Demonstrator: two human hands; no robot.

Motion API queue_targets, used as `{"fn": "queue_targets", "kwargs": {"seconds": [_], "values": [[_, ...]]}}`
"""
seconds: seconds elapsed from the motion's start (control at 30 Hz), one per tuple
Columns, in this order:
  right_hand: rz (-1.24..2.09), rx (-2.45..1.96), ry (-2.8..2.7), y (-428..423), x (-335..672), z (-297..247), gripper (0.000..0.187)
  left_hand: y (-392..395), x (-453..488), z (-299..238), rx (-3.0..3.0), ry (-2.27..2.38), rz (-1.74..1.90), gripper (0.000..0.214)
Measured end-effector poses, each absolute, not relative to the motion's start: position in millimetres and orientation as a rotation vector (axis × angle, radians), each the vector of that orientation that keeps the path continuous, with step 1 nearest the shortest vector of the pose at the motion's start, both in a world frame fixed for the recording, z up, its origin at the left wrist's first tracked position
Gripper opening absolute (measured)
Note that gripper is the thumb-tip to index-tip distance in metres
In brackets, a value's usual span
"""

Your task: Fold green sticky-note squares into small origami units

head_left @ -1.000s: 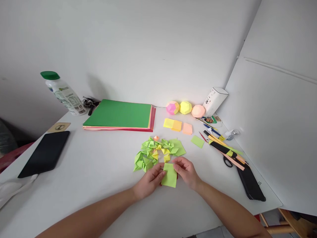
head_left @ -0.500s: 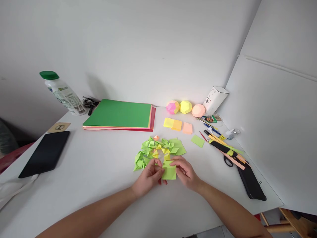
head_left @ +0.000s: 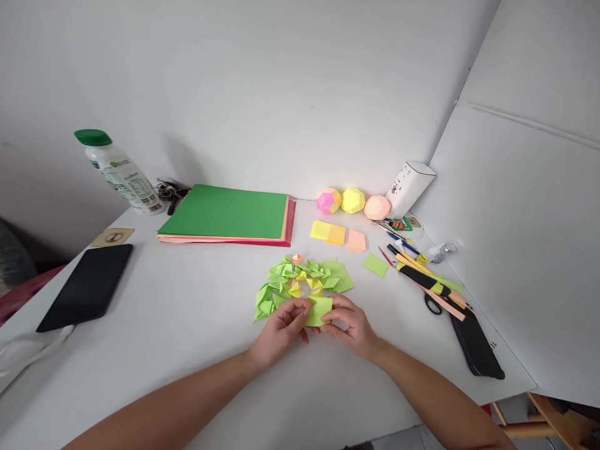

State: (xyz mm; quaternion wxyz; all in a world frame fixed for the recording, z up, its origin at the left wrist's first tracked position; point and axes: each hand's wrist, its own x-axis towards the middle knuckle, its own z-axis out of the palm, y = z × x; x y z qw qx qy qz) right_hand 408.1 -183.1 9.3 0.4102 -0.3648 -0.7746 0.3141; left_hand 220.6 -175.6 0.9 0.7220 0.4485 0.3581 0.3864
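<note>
My left hand (head_left: 280, 328) had its thumb and forefinger nearly closed, pinching the left side of a small light-green paper (head_left: 319, 309). My right hand (head_left: 355, 326) gripped its right side, forefinger near the upper corner, thumb lower, somewhat parted. The paper was held above the counter (head_left: 201, 294), on the near side of the folded green pieces (head_left: 267, 299). In my judgement, good folding required matched corners, a steady left pinch and even right-thumb pressure along the crease.
</note>
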Motion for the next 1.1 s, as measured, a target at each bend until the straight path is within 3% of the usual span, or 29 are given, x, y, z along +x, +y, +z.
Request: {"fn": "queue_targets", "kwargs": {"seconds": [0.3, 0.57, 0.87, 1.03, 1.1], "values": [[1.044, -1.099, -1.633, -185, 407, 8, 0.014, -176, 216, -1, 1.041, 0.685, 0.903, 0.02], [1.252, -1.06, -1.444, -191, 401, 12, 0.015, -180, 221, -8, 0.988, 0.447, 0.89, 0.042], [1.257, -1.071, -1.479, -196, 399, 2, 0.014, -181, 225, -14, 1.012, 0.662, 0.993, 0.028], [1.496, -1.089, -1.311, -195, 398, 3, 0.042, -181, 223, -12, 1.122, 0.768, 1.062, 0.027], [1.576, -1.13, -1.327, -193, 398, 1, 0.032, -181, 224, -13, 1.155, 0.794, 1.077, 0.027]]}}
